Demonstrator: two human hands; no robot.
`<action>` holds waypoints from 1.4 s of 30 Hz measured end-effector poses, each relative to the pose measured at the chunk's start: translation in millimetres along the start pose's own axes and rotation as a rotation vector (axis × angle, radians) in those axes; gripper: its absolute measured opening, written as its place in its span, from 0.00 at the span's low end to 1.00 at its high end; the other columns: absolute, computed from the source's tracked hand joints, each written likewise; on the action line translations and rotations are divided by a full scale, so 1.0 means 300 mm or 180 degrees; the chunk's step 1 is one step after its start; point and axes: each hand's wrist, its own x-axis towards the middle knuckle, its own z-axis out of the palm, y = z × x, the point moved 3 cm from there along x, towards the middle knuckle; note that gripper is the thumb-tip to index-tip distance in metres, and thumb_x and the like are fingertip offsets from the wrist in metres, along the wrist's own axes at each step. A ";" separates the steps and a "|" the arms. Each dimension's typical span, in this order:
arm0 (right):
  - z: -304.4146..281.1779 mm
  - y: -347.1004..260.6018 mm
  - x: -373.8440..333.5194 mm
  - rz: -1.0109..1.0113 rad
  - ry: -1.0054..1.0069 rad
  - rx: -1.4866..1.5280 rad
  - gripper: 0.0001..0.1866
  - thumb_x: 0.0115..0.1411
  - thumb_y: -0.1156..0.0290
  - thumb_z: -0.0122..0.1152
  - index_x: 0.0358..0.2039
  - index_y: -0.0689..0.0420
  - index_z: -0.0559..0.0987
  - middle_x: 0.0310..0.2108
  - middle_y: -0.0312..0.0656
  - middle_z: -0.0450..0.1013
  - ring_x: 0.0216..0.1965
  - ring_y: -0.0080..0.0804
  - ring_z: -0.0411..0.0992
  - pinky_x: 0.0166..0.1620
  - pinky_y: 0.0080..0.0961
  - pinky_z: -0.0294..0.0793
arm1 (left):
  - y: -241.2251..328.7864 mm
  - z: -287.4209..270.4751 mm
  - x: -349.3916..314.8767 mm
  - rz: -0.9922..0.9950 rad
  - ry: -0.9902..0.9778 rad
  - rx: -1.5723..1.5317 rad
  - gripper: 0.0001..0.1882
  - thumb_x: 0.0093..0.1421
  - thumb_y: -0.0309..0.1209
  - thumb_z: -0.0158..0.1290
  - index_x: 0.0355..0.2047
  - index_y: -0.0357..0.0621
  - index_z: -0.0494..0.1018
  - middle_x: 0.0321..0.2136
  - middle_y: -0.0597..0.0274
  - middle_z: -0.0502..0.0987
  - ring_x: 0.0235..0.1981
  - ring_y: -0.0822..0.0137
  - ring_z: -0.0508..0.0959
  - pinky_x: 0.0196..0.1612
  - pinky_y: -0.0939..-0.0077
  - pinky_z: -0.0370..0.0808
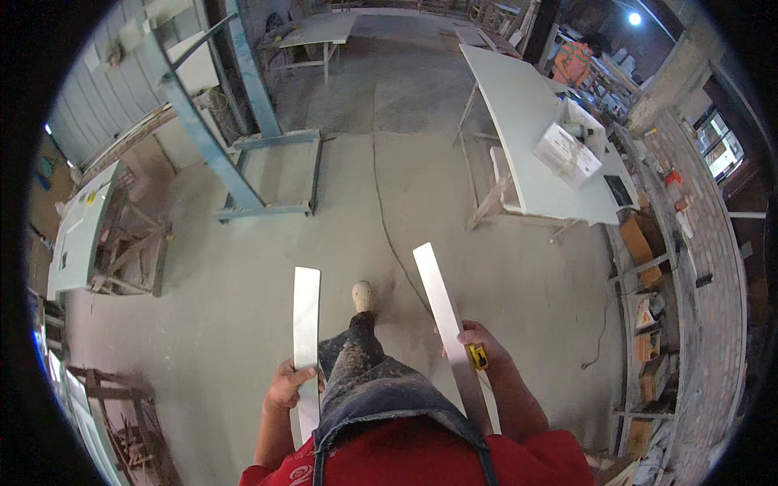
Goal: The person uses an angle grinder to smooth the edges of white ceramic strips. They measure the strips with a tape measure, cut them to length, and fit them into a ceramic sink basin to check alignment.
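Note:
My left hand (285, 385) is closed around a long white strip (306, 312), its thumb across the strip's face. The strip stands lengthwise at my left side, its far end out over the floor. My right hand (489, 347) grips a second long white strip (436, 283), which slants away from me to the left. A yellow tape measure (478, 356) sits at that same hand, against the strip; exactly how the fingers hold it is hidden. Between the two strips show my dark, dusty apron (381, 389) and one shoe (363, 296).
A white-topped table (519, 113) at the right bears an open white box (567, 158). A blue metal frame (235, 182) stands ahead left, another table (81, 231) far left. A cable (381, 211) crosses the floor. Shelves (652, 324) line the right wall; a person (572, 63) works at back right.

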 end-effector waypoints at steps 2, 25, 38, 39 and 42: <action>-0.154 -0.053 0.180 0.0013 0.0277 0.0374 0.31 0.52 0.63 0.65 0.55 0.68 0.77 0.35 0.50 0.81 0.35 0.39 0.82 0.40 0.34 0.83 | 0.107 -0.022 0.300 -0.0035 0.0036 -0.0038 0.29 0.63 0.44 0.61 0.54 0.33 0.71 0.33 0.51 0.81 0.31 0.58 0.82 0.37 0.62 0.79; -1.007 -1.961 2.162 -0.0118 0.0826 -0.0531 0.38 0.41 0.63 0.68 0.55 0.66 0.76 0.38 0.47 0.81 0.38 0.38 0.82 0.43 0.32 0.81 | 2.395 0.302 2.965 0.1953 0.0271 -0.1425 0.32 0.75 0.54 0.37 0.61 0.38 0.68 0.43 0.53 0.76 0.42 0.53 0.77 0.49 0.55 0.76; -1.513 -2.861 3.218 -0.1076 0.1532 -0.0279 0.37 0.49 0.60 0.70 0.58 0.65 0.73 0.40 0.48 0.81 0.36 0.41 0.81 0.40 0.36 0.84 | 3.101 0.304 4.417 0.1952 -0.0192 -0.1886 0.32 0.76 0.54 0.35 0.59 0.36 0.68 0.39 0.53 0.75 0.38 0.54 0.78 0.43 0.52 0.77; -1.565 -2.916 3.240 -0.1267 0.1568 -0.0151 0.37 0.49 0.60 0.70 0.58 0.65 0.73 0.39 0.49 0.81 0.36 0.41 0.81 0.40 0.35 0.84 | 3.142 0.345 4.517 0.1815 -0.0001 -0.1800 0.31 0.76 0.54 0.36 0.59 0.37 0.69 0.39 0.55 0.75 0.37 0.55 0.77 0.43 0.54 0.76; -1.579 -3.203 3.399 -0.0747 0.1212 -0.0115 0.37 0.39 0.66 0.69 0.54 0.66 0.77 0.39 0.49 0.81 0.37 0.41 0.81 0.40 0.34 0.82 | 3.291 0.430 4.816 0.1355 0.0224 -0.1616 0.25 0.74 0.49 0.46 0.57 0.41 0.71 0.38 0.59 0.75 0.35 0.60 0.76 0.41 0.60 0.76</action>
